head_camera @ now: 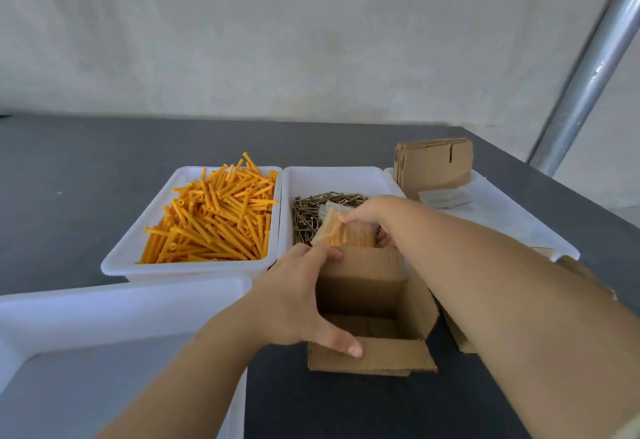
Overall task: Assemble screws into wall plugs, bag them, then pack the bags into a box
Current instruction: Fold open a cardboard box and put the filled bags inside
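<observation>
A small open cardboard box stands on the dark table in front of me, flaps spread. My left hand grips its left wall, thumb on the near flap, fingers at the far flap. Just above the far flap, my right hand pinches a clear bag of orange wall plugs. Behind sit a white tray of loose orange wall plugs and a white tray of brass screws.
A third white tray at the right holds flat cardboard box blanks and clear bags. A large white bin stands at the near left. A metal pole slants at the far right. More cardboard lies under my right forearm.
</observation>
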Motion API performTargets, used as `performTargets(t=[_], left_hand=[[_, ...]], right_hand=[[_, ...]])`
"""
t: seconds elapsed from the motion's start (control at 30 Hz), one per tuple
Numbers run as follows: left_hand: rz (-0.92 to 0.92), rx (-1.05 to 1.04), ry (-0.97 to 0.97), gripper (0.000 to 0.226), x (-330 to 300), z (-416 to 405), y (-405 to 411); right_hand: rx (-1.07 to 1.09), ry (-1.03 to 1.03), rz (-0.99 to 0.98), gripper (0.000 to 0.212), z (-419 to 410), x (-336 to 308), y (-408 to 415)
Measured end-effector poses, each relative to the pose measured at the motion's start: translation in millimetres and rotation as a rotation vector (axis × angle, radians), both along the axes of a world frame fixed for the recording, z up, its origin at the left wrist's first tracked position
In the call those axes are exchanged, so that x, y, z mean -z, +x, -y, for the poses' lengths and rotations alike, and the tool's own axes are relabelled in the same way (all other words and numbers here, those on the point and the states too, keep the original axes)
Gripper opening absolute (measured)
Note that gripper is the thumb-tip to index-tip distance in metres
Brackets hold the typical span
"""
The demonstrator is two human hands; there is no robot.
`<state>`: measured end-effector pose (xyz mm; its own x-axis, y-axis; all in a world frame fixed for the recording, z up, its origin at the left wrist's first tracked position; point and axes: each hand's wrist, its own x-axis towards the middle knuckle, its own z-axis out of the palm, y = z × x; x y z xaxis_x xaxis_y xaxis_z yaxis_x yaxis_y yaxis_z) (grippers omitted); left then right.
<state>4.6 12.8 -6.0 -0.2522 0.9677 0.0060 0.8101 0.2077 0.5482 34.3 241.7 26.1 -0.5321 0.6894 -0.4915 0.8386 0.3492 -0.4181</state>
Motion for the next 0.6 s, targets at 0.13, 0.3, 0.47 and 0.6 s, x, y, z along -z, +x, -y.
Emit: performTargets(t=[0.13, 0.3, 0.47, 0.6], left_hand=[[-0.009, 0.0, -0.02, 0.111, -0.2, -3.2, -1.7], [-0.008, 0.0, -0.011, 0.111, -0.6, -1.9, 0.8], [0.005, -0.008, 0.001, 0.11, -1.1, -2.0, 0.6], [0.016, -0.014, 0.026, 0.107, 0.5, -1.8, 0.6]], right_hand=[[-0.005, -0.026, -0.011, 0.081, -1.6, 1.6, -11.4], [0.19, -0.193, -0.196, 0.073, -4.7, 10.3, -8.5], [0.322, -0.374, -0.518, 0.036, -0.2, -2.5, -6.9], [0.347, -0.682, -0.896, 0.013, 0.8, -27.6, 17.5]])
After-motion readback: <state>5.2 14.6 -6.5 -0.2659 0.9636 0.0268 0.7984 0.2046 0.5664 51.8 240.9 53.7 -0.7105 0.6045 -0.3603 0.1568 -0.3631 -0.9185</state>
